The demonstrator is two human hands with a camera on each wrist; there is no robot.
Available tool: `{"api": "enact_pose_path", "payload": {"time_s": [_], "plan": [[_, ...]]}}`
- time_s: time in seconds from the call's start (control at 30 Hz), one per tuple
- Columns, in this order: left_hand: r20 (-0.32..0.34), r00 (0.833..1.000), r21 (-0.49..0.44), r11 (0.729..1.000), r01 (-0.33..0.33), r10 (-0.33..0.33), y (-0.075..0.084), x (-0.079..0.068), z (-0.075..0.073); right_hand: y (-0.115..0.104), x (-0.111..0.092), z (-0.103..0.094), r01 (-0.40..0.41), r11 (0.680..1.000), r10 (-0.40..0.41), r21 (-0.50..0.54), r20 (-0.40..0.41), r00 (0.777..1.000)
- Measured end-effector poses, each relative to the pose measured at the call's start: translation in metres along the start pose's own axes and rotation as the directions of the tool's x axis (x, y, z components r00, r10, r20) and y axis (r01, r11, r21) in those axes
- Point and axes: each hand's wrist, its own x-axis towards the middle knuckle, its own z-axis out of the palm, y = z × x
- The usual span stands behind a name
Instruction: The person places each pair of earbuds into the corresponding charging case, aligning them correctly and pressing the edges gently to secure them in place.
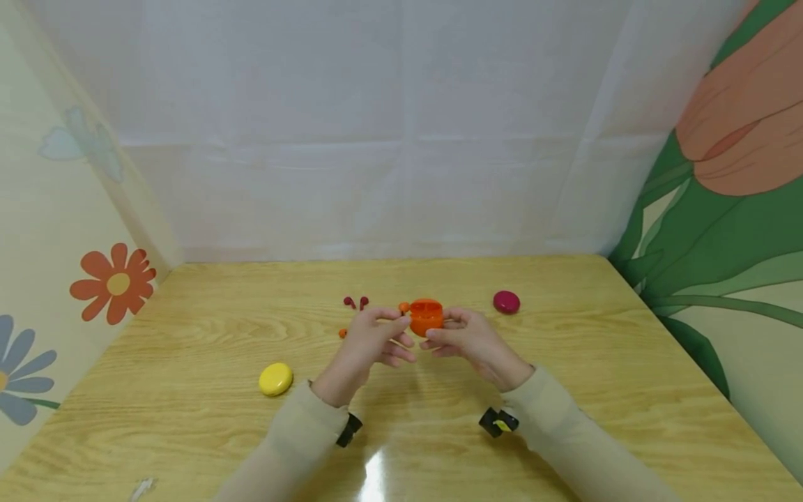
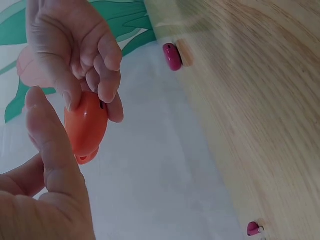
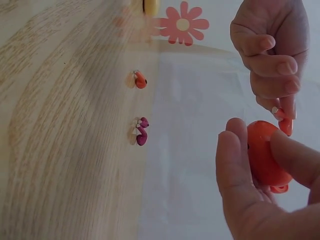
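Observation:
Above the table, my right hand (image 1: 470, 341) grips an orange earbud case (image 1: 426, 322) between thumb and fingers. Its lid is up, and the inside faces me in the head view. Just left of the case, my left hand (image 1: 373, 338) pinches an orange earbud (image 1: 404, 307) at its fingertips. The right wrist view shows this earbud (image 3: 286, 126) close beside the rounded case (image 3: 267, 155). A second orange earbud (image 3: 140, 80) lies on the table, partly hidden behind the left hand in the head view.
Two dark red earbuds (image 1: 363, 302) lie on the wooden table (image 1: 564, 418) behind the left hand. A round magenta case (image 1: 506, 302) sits at the back right. Nearer the left forearm is a round yellow case (image 1: 276, 379). A white cloth (image 1: 401, 139) hangs behind the table.

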Motion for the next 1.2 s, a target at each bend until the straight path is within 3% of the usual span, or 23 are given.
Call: {"api": "enact_pose_path", "payload": {"time_s": [0.6,1.2], "plan": [[0.046,0.999,-0.036,0.999,-0.019,0.02,0.006,0.004,0.014,-0.001,-0.001,0.003,0.022,1.0,-0.022,0.016,-0.001,1.0],[0.018,0.999,0.044,0.998,-0.035,0.034,0.009,0.009,0.022,0.001,0.001,0.005,0.041,0.999,-0.041,-0.013,-0.012,0.999]]}}
